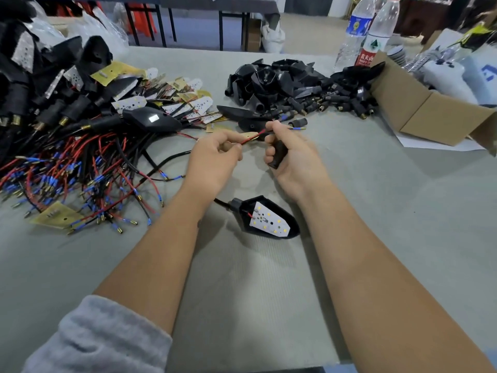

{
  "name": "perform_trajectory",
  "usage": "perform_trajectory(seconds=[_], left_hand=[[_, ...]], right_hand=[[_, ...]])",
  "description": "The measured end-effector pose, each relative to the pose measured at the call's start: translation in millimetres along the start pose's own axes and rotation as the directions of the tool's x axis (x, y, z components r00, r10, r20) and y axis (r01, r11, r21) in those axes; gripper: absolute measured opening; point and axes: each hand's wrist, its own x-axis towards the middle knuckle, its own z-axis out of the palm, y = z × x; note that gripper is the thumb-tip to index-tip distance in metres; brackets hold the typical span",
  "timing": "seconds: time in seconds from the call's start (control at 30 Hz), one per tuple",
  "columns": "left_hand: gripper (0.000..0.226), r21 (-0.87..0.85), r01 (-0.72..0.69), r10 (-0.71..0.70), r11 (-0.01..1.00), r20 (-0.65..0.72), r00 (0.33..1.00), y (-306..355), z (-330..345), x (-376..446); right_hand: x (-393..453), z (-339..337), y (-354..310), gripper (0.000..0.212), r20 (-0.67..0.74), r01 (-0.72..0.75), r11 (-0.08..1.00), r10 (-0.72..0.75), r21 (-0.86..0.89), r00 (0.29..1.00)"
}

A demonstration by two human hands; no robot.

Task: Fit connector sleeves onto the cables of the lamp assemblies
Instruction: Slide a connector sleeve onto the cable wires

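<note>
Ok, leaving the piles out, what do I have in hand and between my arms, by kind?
Red cable: 1, pinched by the left hand and the right hand
Sleeve: 1, black, held in the right hand
Lamp: 1, lying between the forearms
Total: 3

- Red cable (251,137): thin, stretched slantwise at frame centre, pinched at both ends between two hands; a blue-collared brass tip (298,128) pokes out to the right.
- Connector sleeve (278,154): black, tubular, held just right of centre (partly hidden by fingers).
- Lamp assembly (265,218): black teardrop housing lying open-side up below centre on the worktop, white LED board inside, black lead leaving its upper left.
</note>
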Motion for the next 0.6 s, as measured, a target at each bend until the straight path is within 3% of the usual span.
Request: perform_trajectory(seconds=[0.23, 0.4, 0.6], left_hand=[[0.012, -0.017, -0.028, 0.028, 0.999, 0.012, 1.000, 1.5, -1.2, -3.2], [0.013, -0.058, -0.010, 0.010, 0.998, 0.005, 1.000, 0.4, -3.0, -2.4], [0.017, -0.291, 0.038, -0.103, 0.956, -0.213, 0.972, 4.7, -4.3, 4.8]], right_hand=[[-0.2, 1.8, 6.6, 0.012, 0.085, 0.083, 0.973, -0.066, -0.217, 0.994], [-1.5, 2.1, 6.7, 0.008, 0.100, 0.106, 0.962, -0.083, -0.253, 0.992], [-0.5, 4.2, 9.4, 0.014, 0.109, 0.121, 0.928, -0.088, -0.353, 0.990]])
